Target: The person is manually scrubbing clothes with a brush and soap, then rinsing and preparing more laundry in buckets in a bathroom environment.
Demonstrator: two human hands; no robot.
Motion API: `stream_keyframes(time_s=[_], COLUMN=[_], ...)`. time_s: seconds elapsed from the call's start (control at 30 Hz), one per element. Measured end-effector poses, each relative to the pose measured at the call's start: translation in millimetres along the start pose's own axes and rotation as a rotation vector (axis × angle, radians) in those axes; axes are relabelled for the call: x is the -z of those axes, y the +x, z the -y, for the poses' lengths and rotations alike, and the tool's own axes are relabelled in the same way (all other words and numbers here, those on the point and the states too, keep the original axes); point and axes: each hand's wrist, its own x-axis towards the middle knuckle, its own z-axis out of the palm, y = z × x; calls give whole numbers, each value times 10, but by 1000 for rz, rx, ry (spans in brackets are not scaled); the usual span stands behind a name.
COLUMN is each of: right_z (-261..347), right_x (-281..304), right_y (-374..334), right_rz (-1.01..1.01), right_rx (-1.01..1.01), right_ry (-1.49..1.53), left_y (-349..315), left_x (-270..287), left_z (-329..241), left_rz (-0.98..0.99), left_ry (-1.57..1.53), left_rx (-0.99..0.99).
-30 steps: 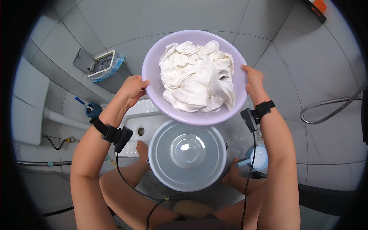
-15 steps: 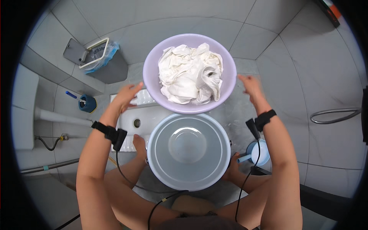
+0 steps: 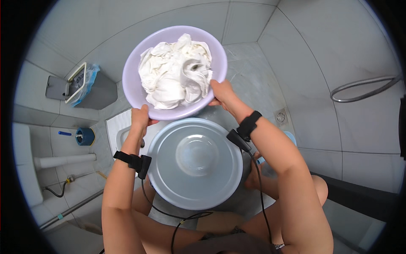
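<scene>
My left hand grips the near left rim of a purple basin, thumb over the edge and fingers underneath. On its near right rim, my right hand holds on in the same way. White wet-looking cloth lies bunched inside, with a folded, collar-like band at its right. Closer to me stands a light blue basin of clear water, between my legs. The purple basin lies just beyond its far rim; whether they touch I cannot tell.
At the left are a grey bin with its lid up, a blue brush holder and a white pipe. A squat toilet lies partly behind my left arm. A floor drain and a hose are at the right.
Both hands have closed on the purple basin's rim, having been apart beside it. That basin has shifted left relative to the blue one, and the whole view has turned somewhat.
</scene>
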Motion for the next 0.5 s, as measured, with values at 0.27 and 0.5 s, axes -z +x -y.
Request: stream_keyframes(time_s=[0.27, 0.5], right_z=[-138, -169], right_x=[-122, 168], right_y=[65, -8], right_rz=[21, 449], right_rx=[-49, -53], right_ry=[64, -224], left_y=[310, 372], left_x=[166, 472], left_z=[54, 118], left_rz=[-104, -61], left_ry=[124, 44], left_rx=[-7, 5])
